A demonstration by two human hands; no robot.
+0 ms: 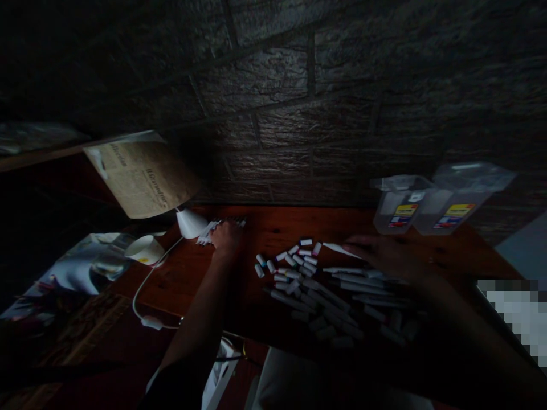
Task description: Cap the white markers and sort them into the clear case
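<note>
My left hand (226, 236) is at the back of the wooden table, fingers curled down over a row of white markers (205, 234) beside the lamp base. What lies under those fingers is hidden. Over the right part of the table, my right hand (378, 253) pinches a white marker (339, 249) whose tapered tip points left. Between my hands lie several loose marker caps (305, 262), mostly white with coloured ends. Several uncapped markers (359, 280) lie below my right hand, dim in the shadow.
A lamp with a printed paper shade (145, 173) stands back left, its white cord (135, 299) hanging over the table edge. Near it is a white cup-like container (144, 249). Two clear plastic cases (397, 208) stand back right against the brick wall (277, 108).
</note>
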